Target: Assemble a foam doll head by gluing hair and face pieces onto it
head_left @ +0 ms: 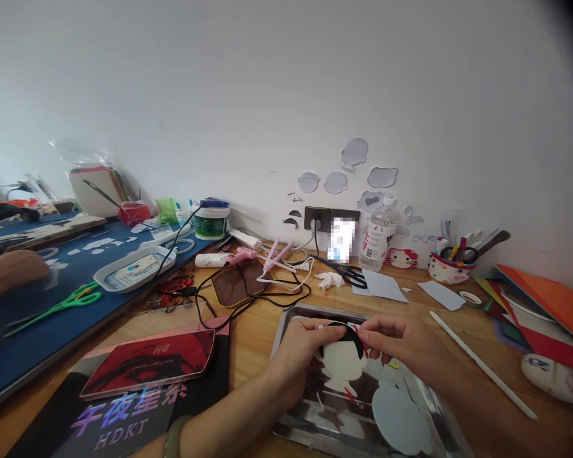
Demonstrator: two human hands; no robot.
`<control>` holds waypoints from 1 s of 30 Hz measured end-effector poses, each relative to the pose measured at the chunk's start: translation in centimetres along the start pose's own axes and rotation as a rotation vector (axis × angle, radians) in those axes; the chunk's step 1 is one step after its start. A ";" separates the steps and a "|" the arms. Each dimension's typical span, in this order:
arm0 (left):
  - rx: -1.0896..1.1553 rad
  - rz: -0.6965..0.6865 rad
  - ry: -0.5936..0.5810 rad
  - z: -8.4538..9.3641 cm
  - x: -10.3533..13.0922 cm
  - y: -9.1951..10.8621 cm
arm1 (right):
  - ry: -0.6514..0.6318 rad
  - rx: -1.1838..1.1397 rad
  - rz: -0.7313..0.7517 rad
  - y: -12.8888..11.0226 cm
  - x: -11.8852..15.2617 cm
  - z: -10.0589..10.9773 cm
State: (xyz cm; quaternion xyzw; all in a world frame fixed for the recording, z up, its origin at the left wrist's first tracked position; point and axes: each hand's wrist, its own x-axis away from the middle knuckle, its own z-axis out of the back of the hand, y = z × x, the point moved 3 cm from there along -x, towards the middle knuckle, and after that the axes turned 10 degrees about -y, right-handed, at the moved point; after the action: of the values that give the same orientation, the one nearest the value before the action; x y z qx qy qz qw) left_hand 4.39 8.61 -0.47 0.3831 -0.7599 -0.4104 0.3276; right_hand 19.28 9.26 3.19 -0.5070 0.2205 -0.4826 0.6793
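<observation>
A pale paper head cutout with black paper hair (341,362) is held over a metal tray (286,318). My left hand (303,346) grips its upper left edge, thumb lying across the black hair. At the hair's right side, my right hand (386,337) has its fingertips pinched on a small red and white piece (354,327), partly hidden by the fingers. Lower in the tray lies a larger pale blue-grey rounded cutout (401,416). Small red strips (349,394) and a yellow bit (392,364) are near the held cutout.
Left of the tray sit a red box (153,362) and tangled black cables (248,312). Behind stand a phone (341,240), a bottle (377,235) and a pen cup (451,266). A white stylus (482,366) lies right. Another person's hand (14,277) is far left, near green scissors (62,308).
</observation>
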 end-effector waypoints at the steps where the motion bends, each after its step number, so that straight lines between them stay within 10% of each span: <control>1: -0.001 -0.001 -0.001 0.0 0.0 0.0 | -0.003 -0.004 -0.001 0.1 0.0 0.0; 30: 0.035 0.006 0.002 -0.1 -0.1 -0.1 | 0.011 -0.006 -0.029 0.1 0.1 0.0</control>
State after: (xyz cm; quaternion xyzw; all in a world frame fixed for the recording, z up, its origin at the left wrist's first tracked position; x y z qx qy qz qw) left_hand 4.52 8.60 -0.51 0.3866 -0.7679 -0.3958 0.3228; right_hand 19.40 9.21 3.13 -0.5094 0.2182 -0.4943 0.6698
